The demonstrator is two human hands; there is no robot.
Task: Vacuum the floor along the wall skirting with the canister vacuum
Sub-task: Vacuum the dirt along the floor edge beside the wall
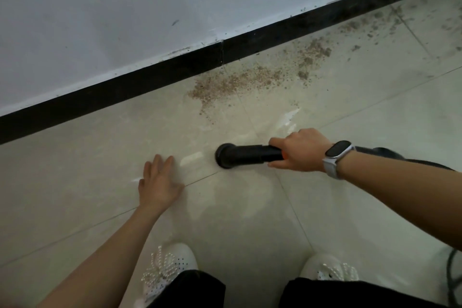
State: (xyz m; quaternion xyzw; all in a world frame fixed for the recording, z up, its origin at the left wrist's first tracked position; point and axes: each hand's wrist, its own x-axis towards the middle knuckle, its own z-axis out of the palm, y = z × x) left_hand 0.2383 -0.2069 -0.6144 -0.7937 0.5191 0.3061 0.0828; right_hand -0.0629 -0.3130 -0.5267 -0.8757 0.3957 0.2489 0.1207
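The right hand (pixel 301 150) holds the black vacuum nozzle (pixel 246 155) tight, fingers curled round its right end. On the left, the left hand (pixel 160 182) is spread flat, holding nothing. The nozzle lies low on the tile floor (pixel 87 182), near the middle, long way going left to right, round mouth pointing left. The sweeping looks only begun (lots of mess left). Next, I think, swing the mouth far and right, into the brown dirt (pixel 240 80) by the black skirting (pixel 125 87).
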